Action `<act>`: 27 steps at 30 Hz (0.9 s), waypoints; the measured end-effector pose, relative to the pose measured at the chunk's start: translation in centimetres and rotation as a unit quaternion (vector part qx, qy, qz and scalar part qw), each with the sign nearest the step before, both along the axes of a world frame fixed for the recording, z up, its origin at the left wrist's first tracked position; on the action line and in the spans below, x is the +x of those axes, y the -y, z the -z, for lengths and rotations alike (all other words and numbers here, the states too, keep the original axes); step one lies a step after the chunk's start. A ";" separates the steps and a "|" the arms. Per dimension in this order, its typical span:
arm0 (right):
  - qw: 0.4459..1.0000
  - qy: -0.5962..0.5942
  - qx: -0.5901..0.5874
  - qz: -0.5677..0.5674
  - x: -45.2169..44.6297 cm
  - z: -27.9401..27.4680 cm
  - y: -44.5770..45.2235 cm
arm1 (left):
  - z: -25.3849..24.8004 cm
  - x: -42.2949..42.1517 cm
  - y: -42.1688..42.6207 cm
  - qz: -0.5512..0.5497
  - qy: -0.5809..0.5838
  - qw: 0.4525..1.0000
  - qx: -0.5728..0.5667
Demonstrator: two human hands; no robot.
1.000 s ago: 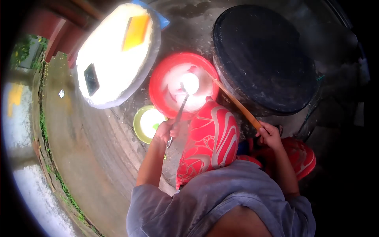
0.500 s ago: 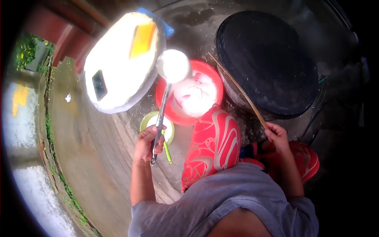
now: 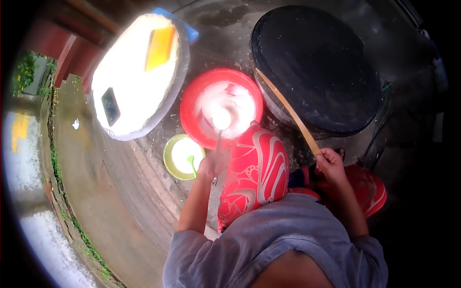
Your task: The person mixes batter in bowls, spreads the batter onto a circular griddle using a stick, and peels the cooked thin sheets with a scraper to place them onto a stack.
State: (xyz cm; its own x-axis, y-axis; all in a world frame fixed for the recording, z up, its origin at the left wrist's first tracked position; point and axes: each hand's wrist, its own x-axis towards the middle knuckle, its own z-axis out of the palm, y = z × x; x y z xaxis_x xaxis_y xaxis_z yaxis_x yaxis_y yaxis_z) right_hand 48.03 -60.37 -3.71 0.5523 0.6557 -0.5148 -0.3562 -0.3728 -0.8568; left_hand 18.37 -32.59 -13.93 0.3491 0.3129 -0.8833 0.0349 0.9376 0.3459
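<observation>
My left hand [image 3: 212, 165] grips the handle of a long metal ladle [image 3: 219, 140], slightly smeared by motion. The ladle's bowl, bright with glare, is over or in the white batter [image 3: 242, 103] inside a red basin [image 3: 189, 93]. My right hand [image 3: 331, 165] is closed round the lower end of a long, thin wooden stick [image 3: 295, 115]. Its pointed tip is by the left edge of a big round black griddle [image 3: 317, 72]. Whether the tip touches the griddle I cannot tell.
A green bowl [image 3: 167, 161] of white stuff, with a green spoon [image 3: 192, 165], stands left of the basin. Farther left, a round white-topped surface [image 3: 129, 62] bears a phone [image 3: 110, 106] and a yellow-orange rectangular item [image 3: 160, 48]. My red-trousered knee [image 3: 259, 173] is close to the basin.
My left hand has moved right and brought the ladle's bowl down from above the basin's left rim to its middle. The right hand still holds the stick near the griddle's edge.
</observation>
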 end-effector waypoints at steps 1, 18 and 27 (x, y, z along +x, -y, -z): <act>1.000 -0.012 0.003 0.000 0.0 0.1 0.0 | -0.7 -0.9 -0.1 0.000 -0.001 1.000 0.000; 0.986 0.161 0.034 0.019 3.1 -3.0 -3.2 | -22.4 9.4 -3.6 0.058 0.194 0.938 0.280; 0.880 0.474 -0.007 0.007 5.7 -5.7 -5.8 | -18.5 23.2 -5.1 0.073 0.236 0.933 0.260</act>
State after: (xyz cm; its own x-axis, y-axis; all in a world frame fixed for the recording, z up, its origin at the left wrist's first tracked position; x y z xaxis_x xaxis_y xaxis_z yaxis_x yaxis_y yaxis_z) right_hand 53.72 -54.62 1.98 0.7461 0.6427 0.1737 0.5120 -0.3872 -0.7668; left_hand 41.53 -27.47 4.58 0.7335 0.5755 -0.3618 -0.1233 0.6360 0.7618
